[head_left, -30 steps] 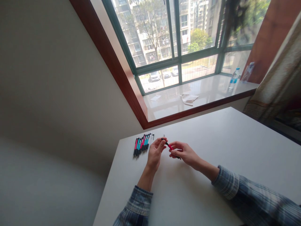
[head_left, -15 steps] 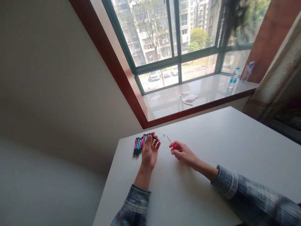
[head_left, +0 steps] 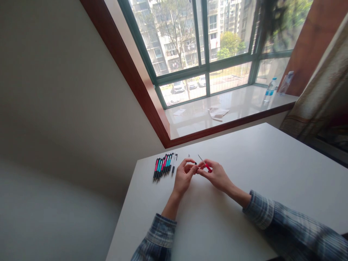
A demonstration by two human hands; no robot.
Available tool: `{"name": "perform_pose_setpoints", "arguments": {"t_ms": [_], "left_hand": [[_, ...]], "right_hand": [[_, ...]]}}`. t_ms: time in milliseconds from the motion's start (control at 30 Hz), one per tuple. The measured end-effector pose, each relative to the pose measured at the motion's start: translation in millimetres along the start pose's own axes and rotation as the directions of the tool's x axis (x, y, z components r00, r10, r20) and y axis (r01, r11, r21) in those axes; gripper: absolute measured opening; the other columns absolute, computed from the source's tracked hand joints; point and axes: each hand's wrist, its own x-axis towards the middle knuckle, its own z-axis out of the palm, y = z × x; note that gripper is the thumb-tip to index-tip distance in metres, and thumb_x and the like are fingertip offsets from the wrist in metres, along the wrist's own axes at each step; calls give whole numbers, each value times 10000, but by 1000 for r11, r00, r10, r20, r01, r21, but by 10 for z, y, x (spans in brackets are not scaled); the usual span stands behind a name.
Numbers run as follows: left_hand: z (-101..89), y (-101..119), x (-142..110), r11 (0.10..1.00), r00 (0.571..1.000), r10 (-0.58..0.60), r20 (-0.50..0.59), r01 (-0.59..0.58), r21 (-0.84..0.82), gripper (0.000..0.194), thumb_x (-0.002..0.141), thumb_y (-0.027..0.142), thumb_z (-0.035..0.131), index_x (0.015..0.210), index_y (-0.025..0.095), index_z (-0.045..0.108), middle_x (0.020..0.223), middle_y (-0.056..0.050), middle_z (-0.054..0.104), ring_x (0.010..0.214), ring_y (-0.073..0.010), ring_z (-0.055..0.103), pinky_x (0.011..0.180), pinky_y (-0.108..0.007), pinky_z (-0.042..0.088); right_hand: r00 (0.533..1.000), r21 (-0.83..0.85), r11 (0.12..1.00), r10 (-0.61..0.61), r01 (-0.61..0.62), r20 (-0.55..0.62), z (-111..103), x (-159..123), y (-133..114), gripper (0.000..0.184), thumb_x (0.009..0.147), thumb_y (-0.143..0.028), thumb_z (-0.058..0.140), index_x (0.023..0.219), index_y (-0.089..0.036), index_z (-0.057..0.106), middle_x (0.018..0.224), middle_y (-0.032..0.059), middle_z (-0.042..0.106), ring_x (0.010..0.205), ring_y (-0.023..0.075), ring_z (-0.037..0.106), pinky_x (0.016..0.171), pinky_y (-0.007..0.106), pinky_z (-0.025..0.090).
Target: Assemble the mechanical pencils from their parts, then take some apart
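Observation:
My left hand [head_left: 184,177] and my right hand [head_left: 216,176] meet fingertip to fingertip just above the white table [head_left: 217,224]. In my right hand is the red barrel of a pen [head_left: 208,168], with a thin refill [head_left: 201,158] sticking out of it toward the upper left. A small black pen part [head_left: 195,163] shows at the fingertips of my left hand, which are pinched together; the fingers hide most of it. To the left lies a row of several pens [head_left: 162,167] in red, teal and black. A clear pen with a black grip [head_left: 173,167] lies at the row's right end.
A tiny grey piece [head_left: 189,155] lies on the table beyond my hands. Behind the table, the window sill [head_left: 187,127] holds a crumpled cloth [head_left: 218,113] and a water bottle [head_left: 270,90], with another clear bottle [head_left: 285,83] beside it. A curtain [head_left: 307,98] hangs at the right.
The red pen, whole in both hands at first, came apart. My left hand drew the black part off leftward, baring the refill, then came back right to meet my right hand.

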Motion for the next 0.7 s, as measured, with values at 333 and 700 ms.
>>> {"name": "perform_pose_setpoints", "arguments": {"t_ms": [333,700], "left_hand": [[-28,-100,34,984,990,57,-133,-33,175,384,850,486,730,1089,192,662,1015,-80,735,683,-170,710,662,-294,546],[-2,31,-49,967,946,141,-291,-69,244,357,786,207,656,1143,219,662,872,-24,735,650,-145,617,627,-247,473]], "right_hand": [[999,-117,993,-11,6,-44,-1,47,140,218,832,-355,698,1012,-237,669,874,21,767,812,205,698,750,311,506],[986,-471,867,130,-165,-105,23,511,-52,291,818,-233,677,1109,-240,678,931,60,781,858,236,715,748,304,469]]}}
